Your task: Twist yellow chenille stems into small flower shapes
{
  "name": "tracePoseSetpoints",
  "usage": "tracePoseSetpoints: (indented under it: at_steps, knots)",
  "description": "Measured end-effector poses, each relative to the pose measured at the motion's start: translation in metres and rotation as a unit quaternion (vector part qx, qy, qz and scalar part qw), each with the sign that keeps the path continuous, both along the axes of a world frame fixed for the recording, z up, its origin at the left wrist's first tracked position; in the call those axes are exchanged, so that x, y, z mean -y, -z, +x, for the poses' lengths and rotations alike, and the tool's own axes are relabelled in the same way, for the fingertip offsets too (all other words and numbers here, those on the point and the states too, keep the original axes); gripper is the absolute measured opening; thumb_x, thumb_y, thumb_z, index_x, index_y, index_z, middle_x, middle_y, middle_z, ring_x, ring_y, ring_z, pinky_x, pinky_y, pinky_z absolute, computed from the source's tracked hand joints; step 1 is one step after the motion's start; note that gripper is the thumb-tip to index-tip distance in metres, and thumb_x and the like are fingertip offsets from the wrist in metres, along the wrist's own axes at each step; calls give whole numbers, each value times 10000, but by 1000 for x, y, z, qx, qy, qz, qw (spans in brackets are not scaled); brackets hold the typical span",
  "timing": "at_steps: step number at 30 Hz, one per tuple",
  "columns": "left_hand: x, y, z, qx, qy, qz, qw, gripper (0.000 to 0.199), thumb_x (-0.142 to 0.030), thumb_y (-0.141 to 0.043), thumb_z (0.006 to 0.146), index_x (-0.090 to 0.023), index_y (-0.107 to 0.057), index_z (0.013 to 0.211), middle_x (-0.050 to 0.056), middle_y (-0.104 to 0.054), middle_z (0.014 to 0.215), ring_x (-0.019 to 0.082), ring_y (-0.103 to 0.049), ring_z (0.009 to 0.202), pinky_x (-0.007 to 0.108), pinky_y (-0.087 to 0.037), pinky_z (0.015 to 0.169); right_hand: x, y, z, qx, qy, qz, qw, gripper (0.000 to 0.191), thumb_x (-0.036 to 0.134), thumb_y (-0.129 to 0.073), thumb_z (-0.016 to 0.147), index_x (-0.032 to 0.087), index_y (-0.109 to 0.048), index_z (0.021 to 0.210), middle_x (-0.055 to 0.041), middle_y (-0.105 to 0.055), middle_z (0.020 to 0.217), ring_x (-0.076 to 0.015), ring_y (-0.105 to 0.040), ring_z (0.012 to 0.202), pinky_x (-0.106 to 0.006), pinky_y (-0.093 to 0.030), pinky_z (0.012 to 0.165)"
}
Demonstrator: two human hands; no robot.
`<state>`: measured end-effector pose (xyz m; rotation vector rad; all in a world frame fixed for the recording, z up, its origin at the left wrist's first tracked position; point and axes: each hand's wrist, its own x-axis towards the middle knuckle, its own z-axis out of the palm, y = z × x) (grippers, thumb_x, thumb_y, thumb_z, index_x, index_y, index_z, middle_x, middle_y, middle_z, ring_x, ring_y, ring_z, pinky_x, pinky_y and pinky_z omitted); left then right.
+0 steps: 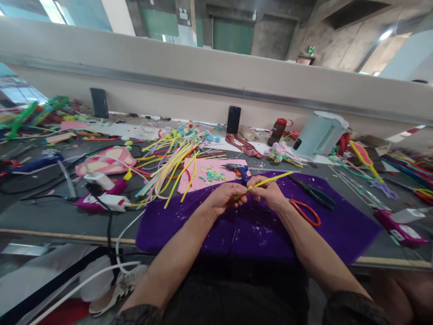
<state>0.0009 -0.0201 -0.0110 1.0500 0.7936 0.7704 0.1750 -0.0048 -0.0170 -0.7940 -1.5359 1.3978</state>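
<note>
Over the purple cloth (pixel 209 230), my left hand (pixel 227 197) and my right hand (pixel 266 190) meet, fingertips close together. Both are closed on a yellow pipe cleaner (pixel 273 177), whose free end sticks out to the upper right. A small yellow bit shows between the fingertips, its exact shape too small to make out. Just behind the hands lies a blue glue gun (pixel 242 171) by a pink sheet (pixel 189 174) with small green and yellow pieces (pixel 214 174). Right of my right hand are red-handled scissors (pixel 306 213) and dark green-handled pliers (pixel 318 193).
Many loose pipe cleaners (pixel 176 158) spread left of the sheet. Power strips (pixel 104 198) with cables sit at the left, another power strip (pixel 401 228) at the right. Along the back stand a phone (pixel 233 120), a brown bottle (pixel 279 132) and a pale blue container (pixel 320 134).
</note>
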Motion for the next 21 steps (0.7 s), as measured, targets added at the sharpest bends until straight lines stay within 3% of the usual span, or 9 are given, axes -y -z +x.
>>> tracePoseSetpoints:
  at_steps: [8,14,21]
  knots:
    - [0,2,3,-56,-66,83,993,234,-348,-642,630,-129,-612,708,39,-629,632,86,-521,509,180,-322,433,0,-1,-3,45,49,17,998,191,312,-670,630,168,-596,731,31,-531,563,-70,-430,426,-201,-336,406]
    - [0,2,2,-48,-46,58,996,202,-323,-631,647,-129,-578,636,24,-606,556,62,-473,428,185,-320,428,3,-9,2,66,9,52,996,370,282,-662,637,208,-571,988,11,-570,751,-69,-469,510,-185,-356,431]
    - [1,0,2,-26,-18,35,999,192,-292,-627,649,-123,-552,597,14,-580,517,60,-469,406,177,-326,412,4,-17,4,97,-16,133,986,151,270,-630,678,166,-657,784,-21,-554,791,-97,-507,623,-206,-399,510]
